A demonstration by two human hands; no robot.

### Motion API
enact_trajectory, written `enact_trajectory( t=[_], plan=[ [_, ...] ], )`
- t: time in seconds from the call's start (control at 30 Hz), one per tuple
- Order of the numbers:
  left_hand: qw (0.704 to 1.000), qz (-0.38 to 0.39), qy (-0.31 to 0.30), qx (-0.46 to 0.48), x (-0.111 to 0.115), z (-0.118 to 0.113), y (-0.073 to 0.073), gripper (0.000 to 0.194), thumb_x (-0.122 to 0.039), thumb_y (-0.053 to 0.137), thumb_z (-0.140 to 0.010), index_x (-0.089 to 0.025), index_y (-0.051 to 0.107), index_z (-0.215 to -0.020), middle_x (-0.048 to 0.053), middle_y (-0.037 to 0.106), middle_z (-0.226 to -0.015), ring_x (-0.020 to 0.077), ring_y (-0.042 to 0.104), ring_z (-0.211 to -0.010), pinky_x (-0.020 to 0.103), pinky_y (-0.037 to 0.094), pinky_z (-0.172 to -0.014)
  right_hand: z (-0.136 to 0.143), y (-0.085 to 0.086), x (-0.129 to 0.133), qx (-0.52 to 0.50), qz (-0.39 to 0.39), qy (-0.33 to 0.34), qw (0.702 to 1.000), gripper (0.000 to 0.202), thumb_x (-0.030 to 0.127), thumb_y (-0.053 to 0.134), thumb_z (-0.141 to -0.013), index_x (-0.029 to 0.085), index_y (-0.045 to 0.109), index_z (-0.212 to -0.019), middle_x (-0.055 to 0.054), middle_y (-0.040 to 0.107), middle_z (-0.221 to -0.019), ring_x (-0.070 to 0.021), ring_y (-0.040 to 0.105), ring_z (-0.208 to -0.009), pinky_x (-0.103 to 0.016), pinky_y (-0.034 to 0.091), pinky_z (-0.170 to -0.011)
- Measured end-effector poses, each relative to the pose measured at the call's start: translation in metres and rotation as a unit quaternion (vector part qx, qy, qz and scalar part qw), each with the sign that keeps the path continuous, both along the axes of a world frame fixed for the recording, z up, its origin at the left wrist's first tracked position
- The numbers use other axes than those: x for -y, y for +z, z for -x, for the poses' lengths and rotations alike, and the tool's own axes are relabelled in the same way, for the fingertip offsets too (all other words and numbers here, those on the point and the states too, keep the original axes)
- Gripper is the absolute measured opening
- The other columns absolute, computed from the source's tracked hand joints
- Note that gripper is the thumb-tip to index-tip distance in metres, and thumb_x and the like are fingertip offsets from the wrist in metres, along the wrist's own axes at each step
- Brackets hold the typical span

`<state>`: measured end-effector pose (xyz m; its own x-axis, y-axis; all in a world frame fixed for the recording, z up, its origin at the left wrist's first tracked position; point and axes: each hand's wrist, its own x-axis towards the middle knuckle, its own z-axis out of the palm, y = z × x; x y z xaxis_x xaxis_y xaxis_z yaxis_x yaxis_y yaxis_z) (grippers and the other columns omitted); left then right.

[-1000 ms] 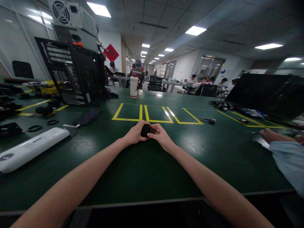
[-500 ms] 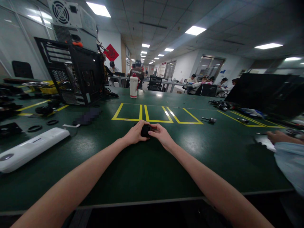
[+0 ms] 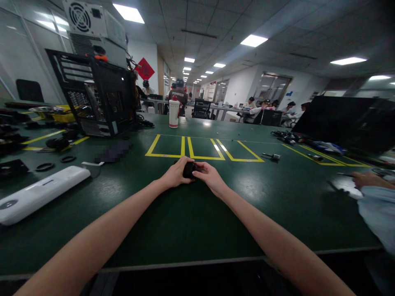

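Note:
Between my two hands is a small black part (image 3: 188, 169), low over the green table; the fingers cover much of it and its kind does not show. My left hand (image 3: 176, 172) is wrapped round its left side, thumb toward me and fingers over the top. From the right, my right hand (image 3: 210, 174) pinches its edge with thumb and fingertips. Just beyond my hands, yellow tape outlines (image 3: 206, 157) mark the tabletop. A short metal-and-black tool-like piece (image 3: 272, 156) lies past them to the right.
A white elongated device (image 3: 43, 193) with a cable lies at left, near black rings (image 3: 45, 167). Behind stands an open computer case (image 3: 106, 96). A white tumbler (image 3: 174, 113) is at the back. On the right, a co-worker's hand (image 3: 368, 180) holds a thin tool.
My hands stay in nearly the same place around the black part, with only a slight shift of the right fingers. The co-worker's hand at right has moved slightly.

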<state>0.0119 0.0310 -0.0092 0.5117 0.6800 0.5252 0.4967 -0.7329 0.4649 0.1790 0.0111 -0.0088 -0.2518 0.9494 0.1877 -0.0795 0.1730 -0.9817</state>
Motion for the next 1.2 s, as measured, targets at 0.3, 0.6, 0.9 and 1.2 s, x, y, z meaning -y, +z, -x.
enact_trajectory(
  t=[0.3, 0.6, 0.9, 1.2],
  plan=[
    [1.000, 0.002, 0.004, -0.009, 0.0027, -0.0003, 0.0026, 0.062, -0.028, 0.067, -0.061, -0.023, 0.034, -0.113, 0.003, 0.045, -0.107, 0.0223, 0.049, -0.099, 0.036, 0.041, -0.085, -0.0004, 0.0001, 0.0029, -0.010, 0.012, -0.006, 1.000, 0.028, 0.034, 0.063, -0.066, 0.022, 0.051, -0.087, -0.002, 0.057, -0.091, -0.0166, 0.054, -0.090, -0.037, 0.045, -0.079],
    [1.000, -0.008, 0.000, -0.010, 0.0009, 0.0003, 0.0011, 0.062, -0.028, 0.067, -0.061, -0.022, 0.034, -0.114, 0.004, 0.045, -0.107, 0.0221, 0.049, -0.099, 0.036, 0.042, -0.084, -0.0012, -0.0011, -0.0005, 0.000, 0.018, 0.002, 1.000, 0.036, 0.028, 0.066, -0.063, 0.020, 0.053, -0.096, -0.004, 0.056, -0.096, -0.0166, 0.053, -0.093, -0.036, 0.041, -0.086],
    [1.000, 0.000, -0.001, -0.005, 0.0025, -0.0003, 0.0030, 0.061, -0.029, 0.066, -0.061, -0.022, 0.035, -0.113, 0.004, 0.046, -0.107, 0.0220, 0.049, -0.098, 0.035, 0.042, -0.084, 0.0003, 0.0013, 0.0045, 0.006, 0.014, -0.013, 1.000, 0.031, 0.035, 0.064, -0.065, 0.022, 0.051, -0.091, -0.002, 0.056, -0.090, -0.0163, 0.055, -0.088, -0.037, 0.044, -0.079],
    [1.000, -0.002, 0.001, -0.012, 0.0011, -0.0003, 0.0019, 0.061, -0.029, 0.066, -0.062, -0.021, 0.034, -0.114, 0.005, 0.045, -0.108, 0.0220, 0.048, -0.100, 0.034, 0.041, -0.085, -0.0017, -0.0017, -0.0011, -0.021, 0.014, -0.002, 1.000, 0.039, 0.019, 0.069, -0.057, 0.018, 0.052, -0.092, -0.003, 0.056, -0.098, -0.0161, 0.054, -0.093, -0.037, 0.040, -0.088]
  ],
)
